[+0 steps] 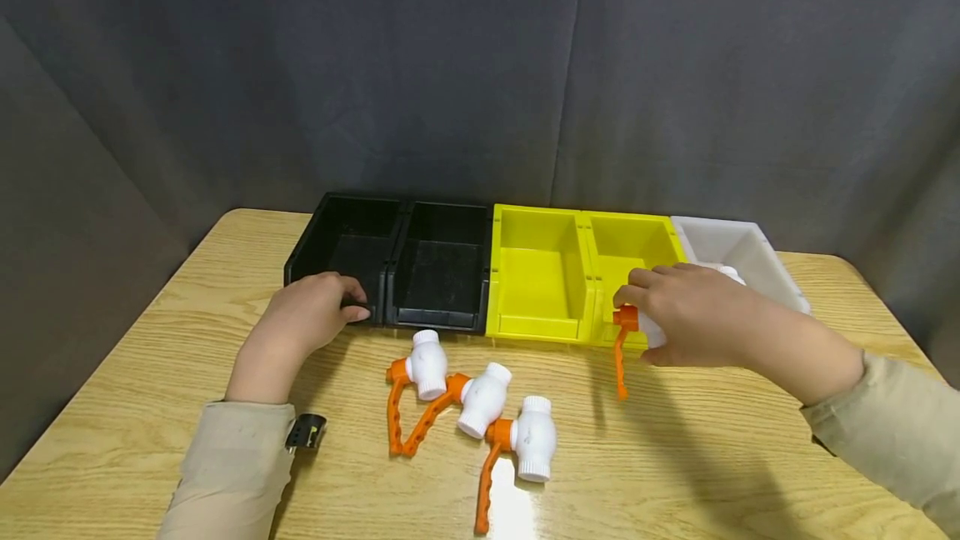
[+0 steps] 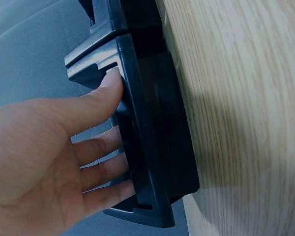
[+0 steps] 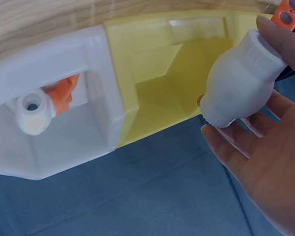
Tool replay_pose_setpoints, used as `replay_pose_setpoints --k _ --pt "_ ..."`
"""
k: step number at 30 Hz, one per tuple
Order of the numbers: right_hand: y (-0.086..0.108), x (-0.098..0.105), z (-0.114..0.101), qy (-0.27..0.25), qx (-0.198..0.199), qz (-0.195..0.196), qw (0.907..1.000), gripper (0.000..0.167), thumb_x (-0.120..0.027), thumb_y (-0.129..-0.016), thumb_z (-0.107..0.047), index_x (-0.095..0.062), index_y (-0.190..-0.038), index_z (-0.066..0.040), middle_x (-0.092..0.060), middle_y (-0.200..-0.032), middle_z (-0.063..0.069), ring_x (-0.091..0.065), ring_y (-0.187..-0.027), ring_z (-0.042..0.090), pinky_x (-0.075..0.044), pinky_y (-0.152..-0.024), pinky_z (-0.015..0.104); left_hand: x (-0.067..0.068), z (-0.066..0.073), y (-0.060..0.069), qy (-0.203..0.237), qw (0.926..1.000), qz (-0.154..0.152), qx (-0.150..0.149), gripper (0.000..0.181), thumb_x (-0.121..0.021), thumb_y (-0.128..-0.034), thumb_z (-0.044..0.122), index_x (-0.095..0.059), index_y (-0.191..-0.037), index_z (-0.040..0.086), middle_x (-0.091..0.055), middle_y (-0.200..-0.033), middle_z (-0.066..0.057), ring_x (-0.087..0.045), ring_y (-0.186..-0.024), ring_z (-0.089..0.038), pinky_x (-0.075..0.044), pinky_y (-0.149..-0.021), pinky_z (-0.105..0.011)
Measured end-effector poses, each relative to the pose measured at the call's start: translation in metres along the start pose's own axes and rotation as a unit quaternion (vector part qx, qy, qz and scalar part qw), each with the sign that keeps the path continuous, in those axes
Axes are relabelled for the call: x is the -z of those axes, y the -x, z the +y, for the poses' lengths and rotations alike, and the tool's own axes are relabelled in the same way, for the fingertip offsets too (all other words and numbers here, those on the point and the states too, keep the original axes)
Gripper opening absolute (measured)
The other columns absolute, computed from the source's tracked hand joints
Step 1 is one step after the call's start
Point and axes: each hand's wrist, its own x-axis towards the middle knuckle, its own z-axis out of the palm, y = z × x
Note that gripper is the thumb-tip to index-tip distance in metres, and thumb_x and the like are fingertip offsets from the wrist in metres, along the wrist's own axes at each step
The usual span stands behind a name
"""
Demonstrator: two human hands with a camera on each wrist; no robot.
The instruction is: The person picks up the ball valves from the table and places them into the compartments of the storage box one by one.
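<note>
My left hand (image 1: 309, 313) rests at the front rim of the leftmost black bin (image 2: 145, 132). In the left wrist view its thumb lies over one side of that front edge, with the fingertips at the other side. My right hand (image 1: 701, 315) holds a white ball valve (image 3: 241, 81) with an orange lever handle (image 1: 621, 365), over the front of the right yellow bin (image 3: 164, 96). The valve's white body sits between thumb and fingers. Three similar ball valves lie on the table: one near the bins (image 1: 428, 365), a middle one (image 1: 485, 400) and a nearer one (image 1: 535, 440).
Another white valve (image 3: 35, 118) lies in the white bin (image 1: 780, 261) at the right end of the row. A second black bin (image 1: 438, 317) and a left yellow bin (image 1: 536, 327) stand between. A dark curtain (image 1: 450, 65) hangs behind the wooden table (image 1: 150, 407).
</note>
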Motion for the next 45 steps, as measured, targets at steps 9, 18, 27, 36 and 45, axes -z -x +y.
replay_pose_setpoints --k 9,18,27,36,45 --pt "-0.007 -0.001 0.023 -0.046 -0.016 -0.016 0.9987 0.054 -0.091 -0.067 -0.028 -0.067 -0.112 -0.009 -0.059 -0.095 -0.004 -0.059 -0.079 0.016 -0.054 -0.077 0.040 -0.001 -0.002 0.001 0.001 1.0000 0.000 -0.001 0.024 -0.070 -0.0933 0.023 -0.072 -0.111 0.006 -0.067 -0.117 -0.019 -0.063 -0.102 -0.036 -0.050 -0.089 -0.054" --pt "-0.017 -0.005 0.044 -0.068 -0.038 -0.013 0.9969 0.051 -0.089 -0.069 -0.024 -0.067 -0.111 -0.007 -0.060 -0.096 -0.001 -0.060 -0.081 0.018 -0.054 -0.079 0.042 -0.001 -0.001 0.001 0.001 1.0000 0.002 0.000 0.025 -0.070 -0.0931 0.023 -0.072 -0.111 0.006 -0.066 -0.118 -0.020 -0.062 -0.103 -0.036 -0.049 -0.090 -0.055" --pt "-0.029 -0.013 0.054 -0.072 -0.060 -0.026 0.9952 0.054 -0.088 -0.072 -0.025 -0.065 -0.117 -0.006 -0.061 -0.100 0.003 -0.061 -0.084 0.021 -0.053 -0.082 0.046 0.000 -0.001 0.001 0.002 1.0000 0.003 0.002 0.025 -0.070 -0.0930 0.022 -0.072 -0.112 0.006 -0.066 -0.119 -0.020 -0.062 -0.104 -0.037 -0.049 -0.091 -0.056" --pt "-0.043 -0.020 0.063 -0.065 -0.075 -0.034 0.9945 0.052 -0.087 -0.074 -0.025 -0.065 -0.117 -0.004 -0.061 -0.101 0.005 -0.061 -0.085 0.024 -0.052 -0.085 0.049 0.001 -0.001 0.001 0.001 1.0000 0.006 -0.003 0.024 -0.070 -0.0932 0.023 -0.073 -0.111 0.006 -0.066 -0.119 -0.020 -0.062 -0.104 -0.037 -0.049 -0.090 -0.056" --pt "-0.054 -0.029 0.070 -0.078 -0.106 -0.060 0.9895 0.050 -0.085 -0.077 -0.024 -0.064 -0.118 -0.004 -0.061 -0.102 0.006 -0.060 -0.084 0.025 -0.051 -0.086 0.049 0.001 0.000 0.000 0.002 1.0000 0.000 -0.001 0.025 -0.069 -0.0937 0.023 -0.072 -0.112 0.006 -0.066 -0.119 -0.020 -0.062 -0.104 -0.037 -0.049 -0.091 -0.055"
